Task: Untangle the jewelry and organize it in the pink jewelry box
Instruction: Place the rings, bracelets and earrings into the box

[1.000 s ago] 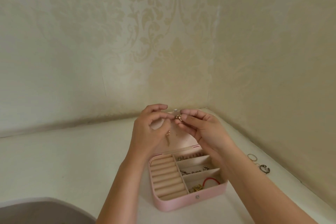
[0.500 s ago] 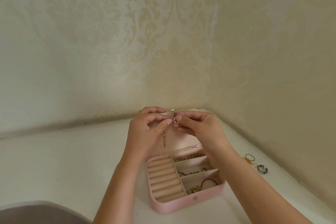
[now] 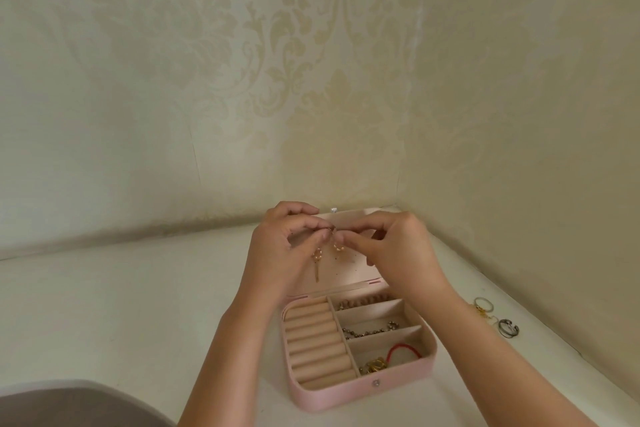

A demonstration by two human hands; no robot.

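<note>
The left hand (image 3: 280, 253) is pinching the top of a drop earring (image 3: 317, 258) between thumb and forefinger, and the right hand (image 3: 398, 250) is pinching a small hoop earring (image 3: 338, 247) the same way, the other fingers of both hands curling loosely. The two pinches are almost touching. Whether the two pieces are hooked together there is too small to tell. The drop earring is hanging straight down from the left grip, its beaded gold ring and thin gold bar pointing at the box. The hoop is hanging short, just beside it and nearer the right hand, so parting them looks like a sideways pull. Both are dangling in front of the upright lid (image 3: 353, 274), smooth pale pink and dotted with tiny holes. Below and toward the person, the pink jewelry box (image 3: 311, 402) is lying open, showing padded beige ring rolls (image 3: 318, 343) on the left, with a bead chain (image 3: 370, 331), a red cord (image 3: 403, 348) and a gold piece (image 3: 372, 366) in its right compartments. Loose rings (image 3: 508, 328) are waiting on the white counter (image 3: 104, 305) to the right.
</note>
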